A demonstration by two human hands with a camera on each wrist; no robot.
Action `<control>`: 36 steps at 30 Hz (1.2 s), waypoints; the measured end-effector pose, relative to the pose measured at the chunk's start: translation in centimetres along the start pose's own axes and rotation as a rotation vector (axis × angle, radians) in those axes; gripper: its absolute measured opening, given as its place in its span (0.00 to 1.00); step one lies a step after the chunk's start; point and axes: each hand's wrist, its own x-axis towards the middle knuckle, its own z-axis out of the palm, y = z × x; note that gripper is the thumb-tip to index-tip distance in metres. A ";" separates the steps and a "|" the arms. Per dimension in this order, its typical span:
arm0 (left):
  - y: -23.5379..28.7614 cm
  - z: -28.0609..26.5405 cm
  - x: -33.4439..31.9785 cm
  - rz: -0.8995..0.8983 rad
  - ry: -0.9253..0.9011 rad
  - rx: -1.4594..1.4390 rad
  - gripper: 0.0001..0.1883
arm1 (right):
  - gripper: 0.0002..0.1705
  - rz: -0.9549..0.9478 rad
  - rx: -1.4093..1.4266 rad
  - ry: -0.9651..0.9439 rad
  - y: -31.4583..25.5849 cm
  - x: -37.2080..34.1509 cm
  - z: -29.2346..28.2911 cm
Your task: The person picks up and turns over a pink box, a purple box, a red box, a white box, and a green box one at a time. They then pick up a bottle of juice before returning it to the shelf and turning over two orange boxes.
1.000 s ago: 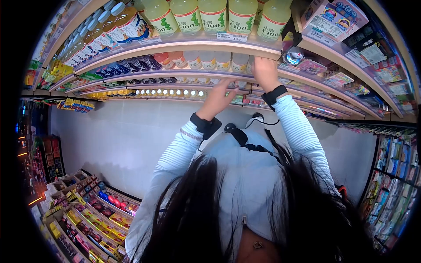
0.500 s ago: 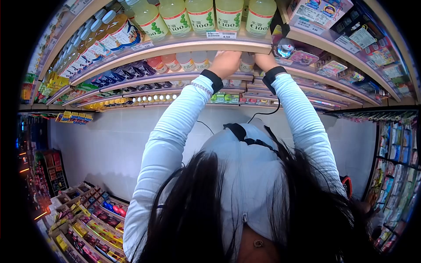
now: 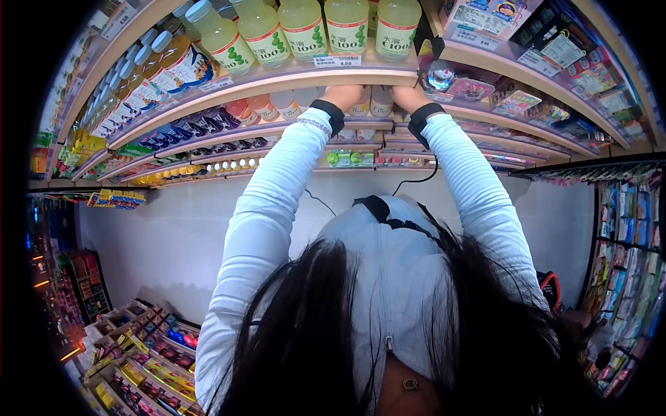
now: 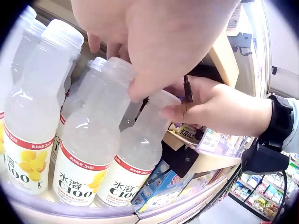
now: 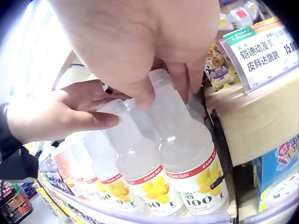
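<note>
Both hands reach under the upper shelf board (image 3: 291,78) to a row of clear-capped, cloudy white bottles with yellow fruit labels. The left hand (image 3: 343,95) (image 4: 154,39) has its thumb and fingers round the top of a bottle (image 4: 88,135), second from the row's end. At the end bottle (image 4: 140,144) (image 5: 187,144), the right hand (image 3: 411,97) (image 5: 140,42) grips the neck, thumb on one side and fingers on the other. The two bottles stand upright side by side. Behind the hands, some fingertips are hidden.
Green-labelled bottles (image 3: 303,31) line the shelf above. A shelf divider and a price card (image 5: 266,56) stand right of the end bottle, with boxed toys beyond. Pink bottles (image 3: 239,111) are farther left. A cable (image 3: 420,180) hangs from the right wrist.
The left hand has risen from below the shelf edge to the bottles and holds one near the right hand. Shelves have shifted left and slightly down in the head view.
</note>
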 end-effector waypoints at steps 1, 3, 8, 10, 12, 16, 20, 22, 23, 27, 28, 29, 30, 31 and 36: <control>0.1 -0.7 -0.2 -0.008 -0.012 -0.006 0.16 | 0.14 -0.016 -0.075 -0.001 -0.5 0.0 -0.4; 0.1 -1.3 -0.6 -0.016 -0.017 -0.017 0.17 | 0.15 -0.053 -0.223 -0.007 -2.2 -0.3 -1.0; -1.1 -0.6 -0.7 -0.001 0.039 -0.110 0.17 | 0.15 0.006 -0.207 -0.227 -6.9 -0.2 -1.6; -0.9 -1.3 -0.8 -0.012 0.000 -0.079 0.16 | 0.18 0.023 -0.145 -0.187 -6.7 0.0 -0.4; -0.9 -1.6 -0.7 -0.015 0.001 -0.030 0.16 | 0.20 0.031 -0.146 -0.193 -6.3 0.4 0.4; -1.2 -1.5 -0.5 -0.012 0.054 0.007 0.15 | 0.21 0.023 -0.158 -0.210 -6.7 1.0 0.0; -1.1 -1.3 -0.8 -0.054 0.088 -0.094 0.15 | 0.22 0.056 -0.112 -0.259 -6.8 1.1 -0.3; -0.8 -2.4 -1.3 -0.066 0.047 -0.110 0.16 | 0.21 0.058 -0.097 -0.251 -6.8 0.9 -0.2; -0.8 -2.8 -1.4 -0.071 0.026 -0.118 0.17 | 0.21 0.061 -0.088 -0.247 -6.7 0.8 -0.2; -2.9 -3.3 -3.2 -0.079 0.104 0.017 0.19 | 0.18 0.010 -0.030 -0.175 -7.6 0.2 -0.9; -3.6 -3.4 -3.5 -0.092 0.100 0.043 0.19 | 0.17 -0.027 -0.028 -0.164 -7.6 0.2 -0.7; -4.3 -3.4 -3.6 -0.107 0.097 0.072 0.19 | 0.16 -0.065 -0.026 -0.153 -7.6 0.3 -0.4; -4.8 -3.4 -3.7 -0.122 0.093 0.101 0.19 | 0.16 -0.082 -0.007 -0.142 -7.9 0.6 -0.2; -5.0 -3.3 -3.8 -0.150 0.089 0.082 0.18 | 0.15 -0.101 0.012 -0.131 -8.5 1.0 0.1; -5.7 -2.3 -3.6 -0.242 0.134 0.011 0.18 | 0.16 -0.165 -0.012 -0.134 -9.5 3.2 2.5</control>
